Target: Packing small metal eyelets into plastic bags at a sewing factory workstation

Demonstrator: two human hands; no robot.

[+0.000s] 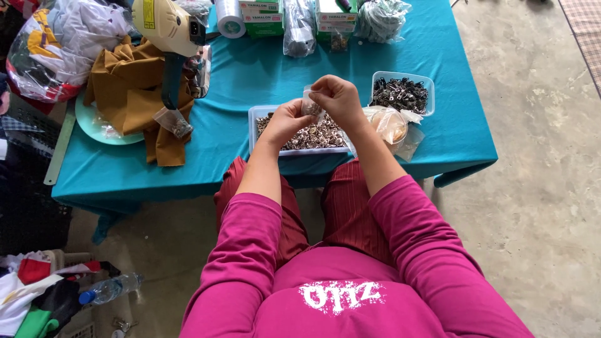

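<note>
Both hands' grip (311,107) on small clear bag (310,100) above tray (252,114)

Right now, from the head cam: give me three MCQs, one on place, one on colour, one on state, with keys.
1. Where is the tray of silver bits?
A. on the floor
B. on the table, under the hands
C. on the green plate

2. What colour is the tablecloth?
A. teal
B. red
C. white

3. How do the hands hold the small clear bag?
A. one hand alone
B. both hands pinch it
C. it lies untouched

Key:
1 B: the tray sits on the table's near edge under the left hand and right hand.
2 A: the tablecloth is teal.
3 B: both hands pinch the bag above the tray.
</note>
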